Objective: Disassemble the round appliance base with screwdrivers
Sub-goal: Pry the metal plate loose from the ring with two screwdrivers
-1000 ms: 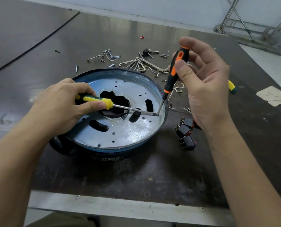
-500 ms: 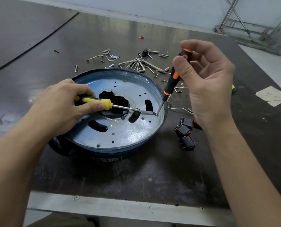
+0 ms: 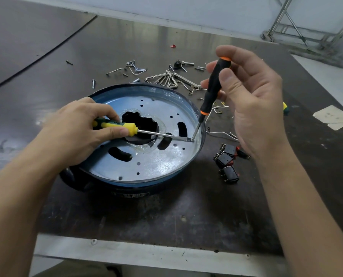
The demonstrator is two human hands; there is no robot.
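The round appliance base [image 3: 162,162], blue-rimmed with a silver perforated plate and a ragged centre hole, sits on the dark table. My left hand [image 3: 74,132] grips a yellow-and-green screwdriver [image 3: 124,127] laid nearly flat across the plate, its blade reaching the right rim. My right hand [image 3: 250,100] holds a black-and-orange screwdriver [image 3: 212,86] almost upright by its top, fingers loose around the handle. Both tips meet at one spot by the right inner rim [image 3: 192,139].
Loose screws, wire clips and metal brackets [image 3: 166,78] lie behind the base. Black switch blocks [image 3: 227,158] sit to its right, under my right wrist. A paper scrap [image 3: 334,116] lies far right. The table's front edge [image 3: 146,254] is near me.
My right hand has shifted its fingers on the black-and-orange handle and the driver stands a little more upright. The left hand and yellow screwdriver have stayed in place.
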